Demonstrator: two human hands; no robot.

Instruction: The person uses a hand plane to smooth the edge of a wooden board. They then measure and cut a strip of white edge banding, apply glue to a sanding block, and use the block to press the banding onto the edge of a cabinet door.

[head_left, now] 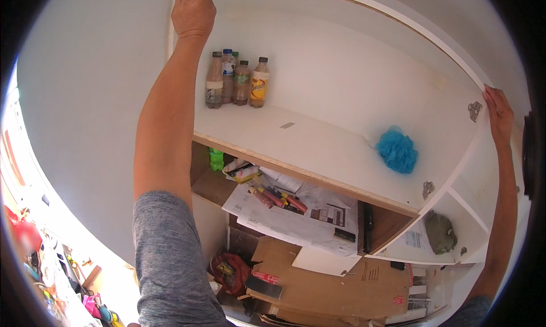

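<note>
Left hand [194,11] on upper left corner of cabinet [341,59]; fingertips cut off, cannot tell if clamped. Cabinet lies between and below both hands, long axis left to right. Bottles [242,83] stand nearer left hand, blue scrubber [397,150] nearer right. Right hand [499,114] touches upper right edge; thumb hidden, clamping unclear.

View's far edge cuts off our bare left hand [194,13]; we see the green-capped plastic bottle [235,54] mostly hidden.

Bright, fisheye-curved view
Glare washes out the lower left; the cupboard [341,59] bows; corners are black.
</note>
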